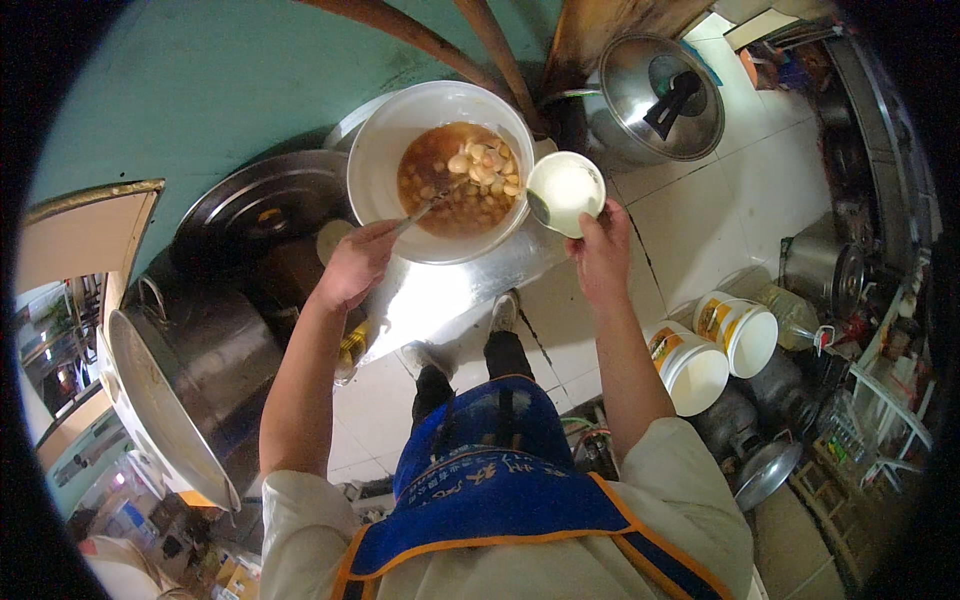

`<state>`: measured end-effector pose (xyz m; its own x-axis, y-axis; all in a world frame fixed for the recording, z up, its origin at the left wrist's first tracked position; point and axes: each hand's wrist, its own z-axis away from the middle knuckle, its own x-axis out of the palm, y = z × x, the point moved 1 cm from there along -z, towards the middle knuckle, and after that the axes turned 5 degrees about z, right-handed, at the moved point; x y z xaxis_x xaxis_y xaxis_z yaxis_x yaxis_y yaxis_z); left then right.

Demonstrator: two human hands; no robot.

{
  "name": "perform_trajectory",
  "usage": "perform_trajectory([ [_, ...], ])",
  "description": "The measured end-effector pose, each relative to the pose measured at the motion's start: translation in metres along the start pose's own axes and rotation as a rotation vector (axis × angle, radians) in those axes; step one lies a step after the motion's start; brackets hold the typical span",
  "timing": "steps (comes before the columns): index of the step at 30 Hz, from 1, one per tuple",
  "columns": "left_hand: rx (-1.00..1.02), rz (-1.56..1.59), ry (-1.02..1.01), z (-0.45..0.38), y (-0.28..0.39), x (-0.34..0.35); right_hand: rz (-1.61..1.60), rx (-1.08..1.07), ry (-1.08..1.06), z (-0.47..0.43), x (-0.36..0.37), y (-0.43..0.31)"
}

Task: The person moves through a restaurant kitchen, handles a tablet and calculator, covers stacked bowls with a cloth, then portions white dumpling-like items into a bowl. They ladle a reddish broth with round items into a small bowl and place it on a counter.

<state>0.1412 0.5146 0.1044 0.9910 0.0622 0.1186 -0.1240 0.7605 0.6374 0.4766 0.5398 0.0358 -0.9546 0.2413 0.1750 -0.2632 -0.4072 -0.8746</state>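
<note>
A large white plastic bucket (371, 176) holds brown liquid with many pale, rounded food pieces (484, 166) in it; some are heaped above the surface. My left hand (356, 262) grips the metal handle of a utensil (418, 215), whose far end is down among the pieces and hidden. Just outside the bucket's right rim, my right hand (604, 251) holds a small white bowl (570, 184) by its lower edge, thumb on the near side. The bowl's inside is bright, and I cannot tell whether anything lies in it. Beneath the bucket is a shiny metal surface (442, 289).
A lidded metal pot (664, 97) stands beyond the bowl. On the left are a dark round lid (232, 214) and a big metal stockpot (217, 352). Two white pails (697, 375) and a clear plastic jug (787, 315) sit on the tiled floor at right.
</note>
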Motion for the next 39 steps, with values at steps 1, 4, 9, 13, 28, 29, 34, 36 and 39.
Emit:
perform_trajectory([
  [1,0.047,-0.013,0.0,0.008,0.004,-0.001,0.048,-0.018,0.011,-0.001,0.01,-0.002],
  [4,0.168,-0.192,0.094,0.039,0.015,-0.007,0.048,-0.121,0.015,0.001,0.051,-0.002],
  [9,0.774,-0.932,0.252,0.09,0.022,0.007,-0.004,0.109,-0.072,-0.005,0.113,0.008],
  [13,0.532,-1.553,0.365,0.108,0.009,0.024,-0.173,0.195,-0.169,-0.003,0.135,0.018],
  [28,0.286,-1.404,0.319,-0.072,0.0,0.033,-0.261,0.048,-0.037,-0.004,0.01,-0.008],
  [29,0.252,-1.395,0.307,-0.092,-0.006,0.043,-0.262,0.053,-0.032,-0.003,-0.001,-0.01],
  [34,0.278,-1.334,0.141,-0.136,-0.044,0.067,-0.229,0.063,0.08,0.005,-0.033,-0.006],
  [36,0.34,-1.291,0.093,-0.14,-0.056,0.065,-0.218,0.082,0.081,0.009,-0.039,-0.003],
  [39,0.63,-1.309,-0.006,-0.138,-0.06,0.046,-0.222,0.094,0.06,0.016,-0.041,0.0],
])
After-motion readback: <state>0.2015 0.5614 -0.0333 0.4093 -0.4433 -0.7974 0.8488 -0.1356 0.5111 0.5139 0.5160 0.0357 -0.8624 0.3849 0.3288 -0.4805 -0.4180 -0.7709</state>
